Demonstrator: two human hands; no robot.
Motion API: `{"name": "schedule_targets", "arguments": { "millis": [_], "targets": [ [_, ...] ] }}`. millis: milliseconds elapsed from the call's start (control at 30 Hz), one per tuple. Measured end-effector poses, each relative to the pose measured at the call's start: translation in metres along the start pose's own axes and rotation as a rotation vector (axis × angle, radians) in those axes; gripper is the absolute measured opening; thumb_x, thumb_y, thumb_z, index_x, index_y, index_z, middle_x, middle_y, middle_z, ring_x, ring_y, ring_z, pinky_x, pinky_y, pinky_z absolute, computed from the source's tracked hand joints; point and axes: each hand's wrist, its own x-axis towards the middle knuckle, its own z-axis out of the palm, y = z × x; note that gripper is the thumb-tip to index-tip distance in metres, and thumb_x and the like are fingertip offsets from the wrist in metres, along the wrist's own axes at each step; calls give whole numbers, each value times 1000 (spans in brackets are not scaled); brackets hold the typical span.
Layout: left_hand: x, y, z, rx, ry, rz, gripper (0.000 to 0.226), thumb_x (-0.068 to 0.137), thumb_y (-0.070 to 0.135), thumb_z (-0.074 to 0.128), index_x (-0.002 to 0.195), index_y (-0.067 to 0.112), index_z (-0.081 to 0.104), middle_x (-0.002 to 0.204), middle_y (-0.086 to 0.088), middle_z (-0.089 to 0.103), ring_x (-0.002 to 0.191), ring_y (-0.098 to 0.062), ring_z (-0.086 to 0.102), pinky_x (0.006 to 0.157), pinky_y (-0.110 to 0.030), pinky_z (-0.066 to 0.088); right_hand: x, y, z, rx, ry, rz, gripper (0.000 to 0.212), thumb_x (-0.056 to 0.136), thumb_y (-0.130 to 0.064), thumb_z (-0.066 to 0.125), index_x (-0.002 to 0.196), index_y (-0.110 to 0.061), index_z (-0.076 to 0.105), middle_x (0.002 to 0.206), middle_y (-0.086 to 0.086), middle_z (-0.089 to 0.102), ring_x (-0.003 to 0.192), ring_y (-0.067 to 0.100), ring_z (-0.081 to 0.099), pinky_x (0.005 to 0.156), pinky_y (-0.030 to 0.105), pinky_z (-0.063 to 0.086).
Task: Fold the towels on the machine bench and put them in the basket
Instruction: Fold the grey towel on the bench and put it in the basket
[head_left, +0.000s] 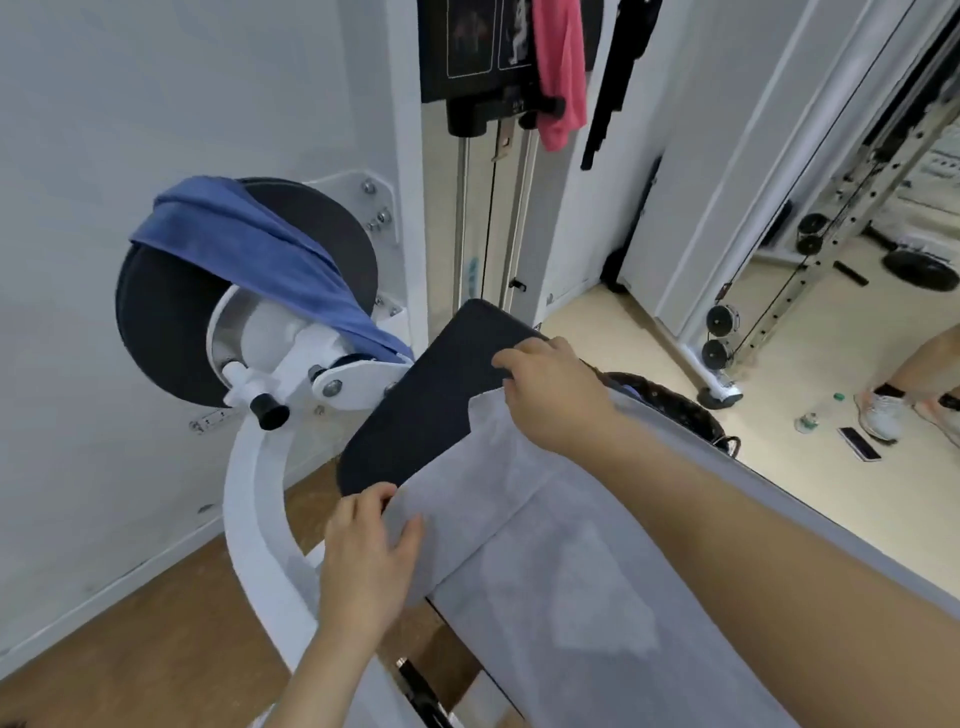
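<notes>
Head view -- grey towel (545, 545) lies spread along the black padded desk (431, 395). Left hand (369, 545) grips its left edge, thumb on top; right hand (550, 395) holds the far corner, fingers curled. Blue towel (249, 249) draped over a roller pad (156, 322) -- dark basket (675, 410) just beyond the desk

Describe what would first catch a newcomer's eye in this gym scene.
A grey towel lies along the black bench, the left hand and right hand holding its far edge. A blue towel drapes over the round black pad at left; a pink towel hangs from the machine at top.
</notes>
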Motion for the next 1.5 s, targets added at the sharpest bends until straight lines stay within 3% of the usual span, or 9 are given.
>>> {"name": "schedule_targets", "arguments": {
  "millis": [133,267,567,700,900,1067,1200,1333,1500],
  "targets": [
    [20,-14,4,33,-102,-93,36,93,42,55,123,25,48,113,3,54,103,-15,53,85,-30,48,32,-3,27,-212,-155,-19,64,86,-10,57,143,-26,31,148,4,27,133,30,23,96,47,38],
    [36,-15,3,18,-117,-89,16,91,38,61,95,28,49,81,13,50,71,-5,52,66,-26,47,45,10,46,-303,51,-90,21,85,-9,54,102,-20,58,113,0,52,108,24,40,72,32,36],
    [80,-27,-21,-457,-40,-150,18,86,21,71,90,30,56,85,3,61,81,-13,59,70,-25,45,102,38,-1,651,77,380,15,89,-10,47,78,-16,54,71,9,62,62,27,59,64,38,52],
    [98,-34,-13,-492,82,-144,24,86,13,70,88,33,57,87,6,61,86,-11,58,72,-23,43,121,41,11,562,111,412,15,85,-15,54,78,-15,68,79,14,70,79,30,67,79,42,57],
    [110,-43,-2,-525,155,-144,17,86,13,70,80,29,67,83,23,65,81,2,59,70,-6,43,138,34,26,364,173,280,16,88,-23,57,80,-14,68,84,5,69,83,24,60,67,31,44],
    [110,-52,3,-502,236,-155,29,92,8,61,88,36,68,97,13,66,95,-8,60,88,-29,46,153,28,37,266,223,196,18,88,-22,58,85,-12,72,86,4,70,83,23,60,67,31,46],
    [108,-52,8,-422,294,-123,29,93,5,58,93,32,69,102,9,61,97,-11,58,86,-12,41,159,25,40,211,232,163,21,90,-27,56,87,-11,70,84,5,68,81,25,60,68,34,49],
    [98,-44,15,-123,415,40,23,87,6,66,107,17,71,109,0,53,105,-21,46,91,-35,43,153,20,40,108,183,85,33,92,-30,51,120,-14,59,110,11,59,102,30,54,74,31,40],
    [62,-8,36,55,53,356,72,74,69,55,139,41,46,150,-7,37,133,-32,35,104,-42,38,95,15,37,-6,172,-173,43,86,-23,58,129,-19,55,133,7,52,118,30,48,86,40,49]
  ]
}}
